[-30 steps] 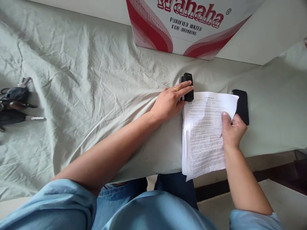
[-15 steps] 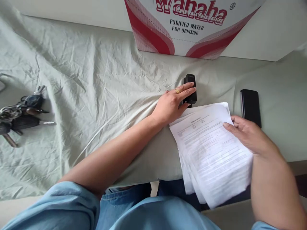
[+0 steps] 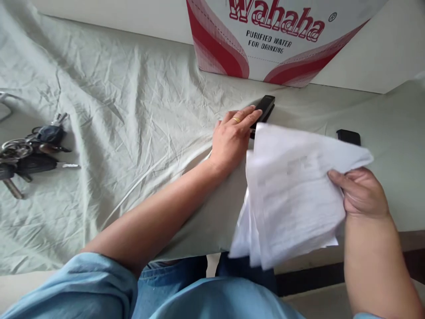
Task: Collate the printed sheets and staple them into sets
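My left hand (image 3: 232,137), with a gold ring on one finger, lies on the cloth with its fingers closed over the near part of a black stapler (image 3: 265,106). The stapler lies slanted, and its near end is partly hidden by my hand and the papers. My right hand (image 3: 365,190) pinches a loose stack of printed papers (image 3: 295,190) at the right edge, thumb on top. The sheets are lifted, fanned out at the lower left and blurred by motion, so the print cannot be read.
A red and white water carton (image 3: 282,57) stands against the wall at the back. The papers partly cover a black phone (image 3: 348,136) on the right. A bunch of keys (image 3: 36,153) lies at the far left on the wrinkled, pale green cloth (image 3: 106,110).
My right hand has raised and swung the papers, so they now cover most of the phone. The stapler has turned from nearly straight to slanted under my left hand, which shifted slightly left.
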The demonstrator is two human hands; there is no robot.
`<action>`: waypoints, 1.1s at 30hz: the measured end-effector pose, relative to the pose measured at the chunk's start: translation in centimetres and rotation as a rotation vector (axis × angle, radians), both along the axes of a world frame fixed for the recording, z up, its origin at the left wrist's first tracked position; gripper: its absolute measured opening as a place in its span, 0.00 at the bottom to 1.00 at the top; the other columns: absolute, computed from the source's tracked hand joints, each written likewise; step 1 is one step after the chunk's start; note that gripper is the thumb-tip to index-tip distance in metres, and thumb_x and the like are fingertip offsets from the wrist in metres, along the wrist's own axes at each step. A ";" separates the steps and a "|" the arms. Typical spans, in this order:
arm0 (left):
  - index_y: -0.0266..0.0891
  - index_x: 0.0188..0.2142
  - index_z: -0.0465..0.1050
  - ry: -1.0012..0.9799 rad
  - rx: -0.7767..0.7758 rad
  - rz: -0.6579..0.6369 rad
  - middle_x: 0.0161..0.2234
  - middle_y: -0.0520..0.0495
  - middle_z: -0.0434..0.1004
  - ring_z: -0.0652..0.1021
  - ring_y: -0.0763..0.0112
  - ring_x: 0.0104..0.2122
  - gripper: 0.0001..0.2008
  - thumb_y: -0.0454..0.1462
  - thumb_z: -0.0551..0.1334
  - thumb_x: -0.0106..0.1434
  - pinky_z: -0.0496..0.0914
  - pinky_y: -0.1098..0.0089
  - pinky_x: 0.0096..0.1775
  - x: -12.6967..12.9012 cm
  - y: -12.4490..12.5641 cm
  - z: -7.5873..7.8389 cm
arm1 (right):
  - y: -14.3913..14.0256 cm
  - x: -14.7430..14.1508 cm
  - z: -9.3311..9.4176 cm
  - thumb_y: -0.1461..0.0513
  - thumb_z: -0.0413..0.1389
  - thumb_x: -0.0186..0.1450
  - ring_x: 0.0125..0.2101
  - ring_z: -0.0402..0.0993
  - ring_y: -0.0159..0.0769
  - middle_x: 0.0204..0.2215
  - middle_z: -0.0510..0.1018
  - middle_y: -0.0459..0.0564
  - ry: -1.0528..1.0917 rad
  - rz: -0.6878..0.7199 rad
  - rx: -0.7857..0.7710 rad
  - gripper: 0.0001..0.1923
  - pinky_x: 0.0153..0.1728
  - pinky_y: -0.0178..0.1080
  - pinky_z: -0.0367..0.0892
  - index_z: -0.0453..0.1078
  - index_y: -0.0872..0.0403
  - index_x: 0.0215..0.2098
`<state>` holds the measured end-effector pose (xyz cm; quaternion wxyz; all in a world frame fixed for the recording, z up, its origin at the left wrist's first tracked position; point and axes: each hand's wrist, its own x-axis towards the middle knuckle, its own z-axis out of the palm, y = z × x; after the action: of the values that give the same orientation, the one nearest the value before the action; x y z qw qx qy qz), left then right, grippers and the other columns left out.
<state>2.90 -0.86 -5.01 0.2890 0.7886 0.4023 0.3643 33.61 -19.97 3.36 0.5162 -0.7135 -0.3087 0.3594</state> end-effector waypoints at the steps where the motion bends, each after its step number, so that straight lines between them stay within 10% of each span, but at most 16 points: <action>1: 0.50 0.73 0.87 -0.045 -0.016 0.015 0.79 0.41 0.85 0.83 0.46 0.73 0.23 0.39 0.63 0.85 0.76 0.45 0.77 -0.2 0.2 0.1 | 1.1 -0.5 -0.4 0.43 0.92 0.48 0.41 0.97 0.57 0.39 0.97 0.54 0.022 0.005 0.049 0.28 0.52 0.59 0.94 0.92 0.47 0.38; 5: 0.44 0.49 0.90 -0.231 -0.087 -0.107 0.58 0.37 0.94 0.89 0.50 0.57 0.19 0.50 0.64 0.87 0.84 0.52 0.63 -0.8 0.3 0.9 | 5.5 -1.0 -2.3 0.43 0.90 0.54 0.50 0.97 0.55 0.45 0.98 0.55 -0.021 0.072 0.225 0.30 0.65 0.58 0.89 0.91 0.50 0.45; 13: 0.44 0.30 0.73 -0.506 -0.485 -0.313 0.28 0.49 0.73 0.75 0.67 0.30 0.38 0.67 0.61 0.87 0.73 0.61 0.35 -1.5 -0.5 2.6 | 4.2 2.6 -5.9 0.38 0.88 0.56 0.42 0.93 0.50 0.41 0.97 0.53 -0.326 0.036 0.176 0.29 0.49 0.49 0.88 0.91 0.50 0.38; 23: 0.41 0.39 0.82 -0.560 -0.688 -0.378 0.35 0.49 0.85 0.81 0.69 0.34 0.33 0.64 0.88 0.62 0.75 0.68 0.35 -1.7 0.3 3.0 | 4.0 3.1 -6.0 0.36 0.87 0.57 0.32 0.83 0.42 0.33 0.89 0.43 -0.318 0.155 0.213 0.29 0.33 0.44 0.81 0.87 0.42 0.40; 33: 0.44 0.31 0.71 -0.483 -0.550 -0.277 0.26 0.52 0.70 0.69 0.72 0.28 0.41 0.76 0.64 0.79 0.64 0.66 0.29 -1.3 -0.1 3.1 | 5.0 2.2 -6.1 0.32 0.84 0.60 0.32 0.77 0.38 0.32 0.87 0.42 -0.411 0.009 0.184 0.31 0.34 0.42 0.73 0.86 0.45 0.38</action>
<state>1.58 -0.93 -1.91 0.6224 0.6201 0.2952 0.3755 35.80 -14.93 -2.72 0.5036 -0.7204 -0.4420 0.1789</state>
